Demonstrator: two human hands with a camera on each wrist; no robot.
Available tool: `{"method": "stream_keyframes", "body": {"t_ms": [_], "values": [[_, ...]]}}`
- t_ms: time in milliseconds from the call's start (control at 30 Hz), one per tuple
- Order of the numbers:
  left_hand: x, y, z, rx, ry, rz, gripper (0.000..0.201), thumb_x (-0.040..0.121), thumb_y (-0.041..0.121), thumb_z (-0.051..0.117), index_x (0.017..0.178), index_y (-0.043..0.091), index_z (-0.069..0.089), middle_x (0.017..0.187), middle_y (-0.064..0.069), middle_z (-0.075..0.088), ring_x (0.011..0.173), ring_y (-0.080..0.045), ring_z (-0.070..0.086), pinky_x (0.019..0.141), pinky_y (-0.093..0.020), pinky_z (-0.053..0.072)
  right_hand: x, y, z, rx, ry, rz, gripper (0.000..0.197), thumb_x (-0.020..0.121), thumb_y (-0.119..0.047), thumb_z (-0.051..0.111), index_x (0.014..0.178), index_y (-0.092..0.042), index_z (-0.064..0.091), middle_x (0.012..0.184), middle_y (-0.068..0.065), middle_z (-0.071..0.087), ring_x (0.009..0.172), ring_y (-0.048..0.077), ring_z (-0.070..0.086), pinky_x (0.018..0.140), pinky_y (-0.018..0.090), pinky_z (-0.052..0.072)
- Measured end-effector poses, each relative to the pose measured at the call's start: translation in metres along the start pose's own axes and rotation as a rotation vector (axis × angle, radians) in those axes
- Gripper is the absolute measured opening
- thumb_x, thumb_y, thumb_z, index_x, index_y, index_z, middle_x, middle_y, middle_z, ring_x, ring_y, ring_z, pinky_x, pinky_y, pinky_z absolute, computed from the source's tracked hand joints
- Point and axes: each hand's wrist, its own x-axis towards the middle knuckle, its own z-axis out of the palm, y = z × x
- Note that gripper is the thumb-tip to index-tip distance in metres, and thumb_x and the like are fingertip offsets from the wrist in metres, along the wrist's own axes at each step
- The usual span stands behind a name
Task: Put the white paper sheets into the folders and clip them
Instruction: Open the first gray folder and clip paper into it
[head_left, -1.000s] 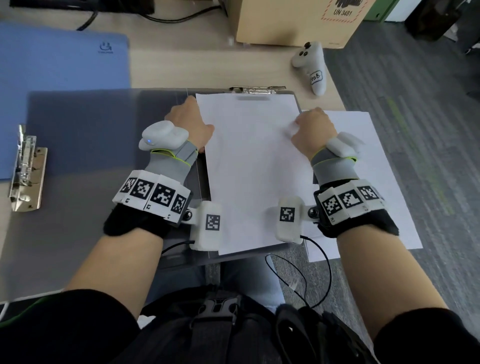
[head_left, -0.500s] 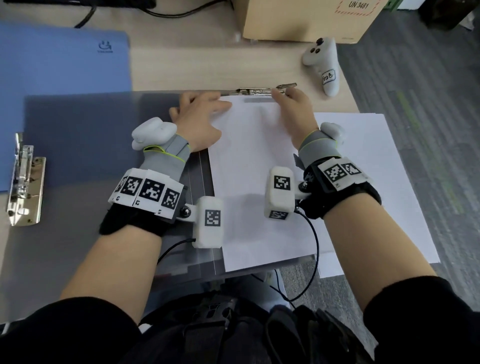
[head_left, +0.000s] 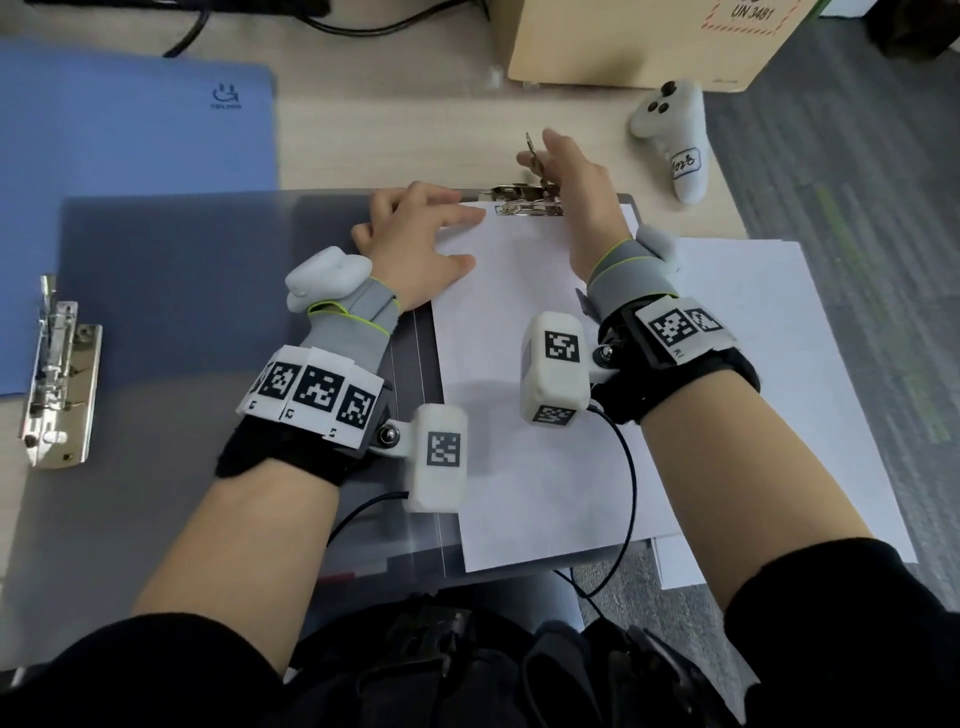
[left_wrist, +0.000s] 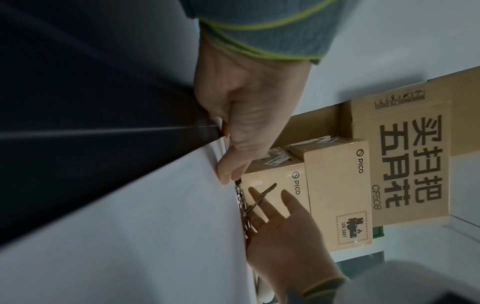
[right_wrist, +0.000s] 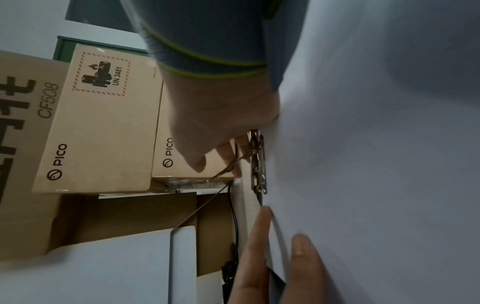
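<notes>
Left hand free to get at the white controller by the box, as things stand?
Probably not cleanly. The left hand presses on the paper sheet, and the right hand, up at the raised clip lever, lies between it and the white controller.

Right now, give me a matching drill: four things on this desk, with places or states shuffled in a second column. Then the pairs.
Things:
1. left hand
2. clip lever
3. game controller
4. blue folder

Places or states:
A. lies at the far left of the desk, partly under the open grey folder
B. lies beside the cardboard box, near the desk's right edge
C. rests flat on the top left corner of the paper sheet
D. raised off the clip, at the right hand

Pairs: 1-C, 2-D, 3-B, 4-A
</notes>
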Motion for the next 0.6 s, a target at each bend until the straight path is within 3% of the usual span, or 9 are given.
{"method": "stream_keyframes", "body": {"t_ms": [67, 167, 233, 300, 367, 433, 467, 500, 600], "values": [[0.000, 0.000, 0.001, 0.011, -0.001, 0.003, 0.042, 0.086, 0.029, 0.062, 0.125, 0.040, 0.055, 0.141, 0.017, 0.039, 0.135, -0.017, 0.020, 0.092, -0.029, 0.012, 0.005, -0.001, 0.003, -0.086, 0.012, 0.008, 0.036, 0.091, -0.047, 0.051, 0.093, -0.017, 0.071, 0.095, -0.003, 0.061, 0.089, 0.013, 0.054, 0.070, 0.022, 0.039], [0.001, -0.001, 0.002, 0.015, 0.003, 0.008, 0.042, 0.086, 0.029, 0.062, 0.125, 0.041, 0.055, 0.141, 0.017, 0.039, 0.135, -0.017, 0.021, 0.091, -0.028, 0.013, 0.009, -0.007, 0.008, -0.185, 0.027, 0.037, 0.039, 0.077, -0.057, 0.058, 0.092, -0.025, 0.074, 0.107, -0.002, 0.067, 0.102, 0.018, 0.060, 0.081, 0.028, 0.043], [0.001, -0.002, 0.003, 0.016, 0.003, 0.005, 0.042, 0.086, 0.030, 0.062, 0.125, 0.042, 0.055, 0.140, 0.017, 0.039, 0.135, -0.017, 0.021, 0.091, -0.028, 0.013, 0.010, -0.011, 0.011, -0.296, -0.004, 0.052, 0.047, 0.078, -0.055, 0.060, 0.109, -0.021, 0.069, 0.119, 0.001, 0.064, 0.110, 0.020, 0.058, 0.090, 0.030, 0.042], [0.002, -0.002, 0.004, 0.018, 0.007, 0.004, 0.042, 0.086, 0.029, 0.062, 0.124, 0.043, 0.055, 0.140, 0.017, 0.038, 0.135, -0.016, 0.021, 0.091, -0.028, 0.013, 0.015, -0.008, 0.013, -0.332, -0.023, 0.048, 0.072, 0.071, -0.054, 0.067, 0.128, -0.011, 0.054, 0.130, 0.007, 0.056, 0.115, 0.023, 0.054, 0.101, 0.034, 0.043], [0.001, -0.002, 0.005, 0.020, 0.016, -0.002, 0.041, 0.085, 0.029, 0.062, 0.123, 0.044, 0.055, 0.140, 0.018, 0.038, 0.135, -0.016, 0.021, 0.092, -0.028, 0.013, 0.021, -0.004, 0.019, -0.384, -0.017, 0.049, 0.074, 0.059, -0.057, 0.069, 0.116, -0.012, 0.055, 0.127, 0.007, 0.053, 0.123, 0.024, 0.049, 0.109, 0.039, 0.037], [0.002, -0.002, 0.005, 0.023, 0.019, 0.007, 0.041, 0.086, 0.029, 0.061, 0.122, 0.045, 0.055, 0.140, 0.018, 0.038, 0.135, -0.016, 0.021, 0.092, -0.027, 0.013, 0.023, -0.007, 0.022, -0.595, -0.030, 0.043, 0.037, 0.074, -0.054, 0.061, 0.084, -0.019, 0.053, 0.101, -0.003, 0.049, 0.117, 0.016, 0.043, 0.110, 0.033, 0.030], [0.002, -0.002, 0.005, 0.023, 0.018, 0.007, 0.040, 0.086, 0.029, 0.061, 0.122, 0.045, 0.055, 0.140, 0.018, 0.038, 0.135, -0.016, 0.021, 0.091, -0.027, 0.013, 0.026, -0.006, 0.022, -0.683, -0.015, 0.038, 0.031, 0.083, -0.049, 0.057, 0.082, -0.018, 0.053, 0.092, -0.005, 0.045, 0.117, 0.014, 0.041, 0.111, 0.032, 0.028], [0.002, -0.002, 0.005, 0.025, 0.018, 0.008, 0.040, 0.086, 0.030, 0.061, 0.122, 0.046, 0.055, 0.140, 0.018, 0.038, 0.135, -0.017, 0.021, 0.091, -0.027, 0.013, 0.029, -0.007, 0.021, -0.753, -0.011, 0.020, 0.032, 0.087, -0.047, 0.053, 0.091, -0.015, 0.057, 0.093, -0.005, 0.045, 0.123, 0.014, 0.040, 0.112, 0.032, 0.027], [0.003, -0.003, 0.006, 0.027, 0.015, 0.003, 0.040, 0.085, 0.030, 0.061, 0.122, 0.047, 0.055, 0.139, 0.018, 0.038, 0.135, -0.017, 0.022, 0.091, -0.027, 0.013, 0.035, -0.005, 0.025, -0.972, -0.038, -0.005, 0.055, 0.088, -0.049, 0.048, 0.131, -0.014, 0.048, 0.135, 0.003, 0.043, 0.139, 0.021, 0.027, 0.115, 0.033, 0.021]]}}
